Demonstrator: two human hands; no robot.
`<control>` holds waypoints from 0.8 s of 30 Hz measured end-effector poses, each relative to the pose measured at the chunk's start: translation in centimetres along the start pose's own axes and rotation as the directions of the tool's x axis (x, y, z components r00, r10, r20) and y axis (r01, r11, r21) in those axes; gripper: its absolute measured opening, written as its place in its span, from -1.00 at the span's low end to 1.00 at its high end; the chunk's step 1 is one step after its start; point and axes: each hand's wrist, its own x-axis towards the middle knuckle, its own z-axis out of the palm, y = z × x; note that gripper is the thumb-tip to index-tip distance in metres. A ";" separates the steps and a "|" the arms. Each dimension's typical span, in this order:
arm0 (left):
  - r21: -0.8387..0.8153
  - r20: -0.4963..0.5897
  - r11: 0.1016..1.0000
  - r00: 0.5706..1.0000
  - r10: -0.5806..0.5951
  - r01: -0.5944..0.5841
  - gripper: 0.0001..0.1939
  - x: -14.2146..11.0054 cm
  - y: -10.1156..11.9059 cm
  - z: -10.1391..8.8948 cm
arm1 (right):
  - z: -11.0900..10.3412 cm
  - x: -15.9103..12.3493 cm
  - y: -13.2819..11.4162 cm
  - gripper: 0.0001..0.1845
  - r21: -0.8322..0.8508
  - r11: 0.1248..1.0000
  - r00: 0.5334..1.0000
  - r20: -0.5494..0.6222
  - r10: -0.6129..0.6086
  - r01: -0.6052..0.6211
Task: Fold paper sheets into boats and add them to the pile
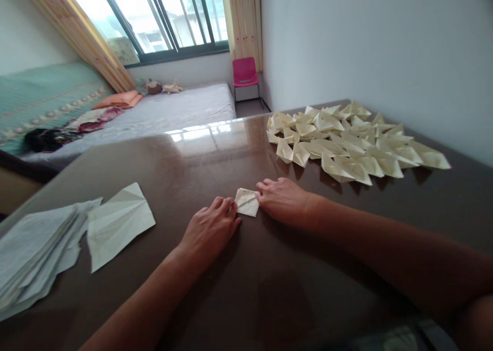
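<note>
A small folded piece of cream paper (pixel 247 202) lies on the dark brown table (pixel 246 299) between my two hands. My left hand (pixel 210 228) rests knuckles up with its fingertips pinched on the paper's left edge. My right hand (pixel 283 199) grips the paper's right edge with curled fingers. Both forearms reach in from the near edge of the table.
A pile of several finished folded paper shapes (pixel 354 143) covers the far right of the table. A stack of flat sheets (pixel 31 253) and one creased sheet (pixel 117 222) lie at the left. Beyond the table are a bed (pixel 154 112), a pink chair (pixel 245 74) and a window (pixel 162 12).
</note>
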 end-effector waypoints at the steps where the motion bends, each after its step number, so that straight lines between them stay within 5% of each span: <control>1: -0.020 -0.013 1.000 1.000 -0.005 0.005 -0.75 0.0 0.0 0.0 | 0.2 0.3 0.2 -0.81 0.014 1.000 0.999 -0.023 0.023 -0.023; 5: -0.202 -0.164 0.979 0.986 -0.013 -0.021 -0.72 0.4 -0.4 1.3 | 2.0 1.6 0.9 -0.75 0.155 0.975 0.970 -0.160 0.186 -0.161; 9: -0.337 -0.283 0.941 0.957 -0.068 -0.033 -0.72 0.9 -0.8 2.7 | 3.6 2.4 1.4 -0.72 0.385 0.908 0.956 -0.160 0.245 -0.168; 12: -0.379 -0.278 0.925 0.953 -0.121 0.007 -0.75 1.0 -0.7 2.9 | 4.0 2.7 1.7 -0.76 0.622 0.766 0.949 -0.113 0.295 -0.164; 15: -0.449 -0.262 0.889 0.938 -0.228 0.090 -0.81 0.8 -0.6 2.5 | 3.8 2.8 1.6 -0.80 0.797 0.602 0.952 -0.158 0.263 -0.034; 19: -0.522 -0.239 0.851 0.946 -0.218 0.065 -0.63 0.6 -0.9 1.9 | 3.5 2.8 1.2 -0.79 0.866 0.482 0.944 -0.260 0.204 0.134; 24: -0.746 -0.165 0.656 0.922 -0.351 0.116 -0.84 0.8 -1.5 2.5 | 4.2 3.1 0.6 -0.68 0.908 0.393 0.907 -0.281 0.314 0.145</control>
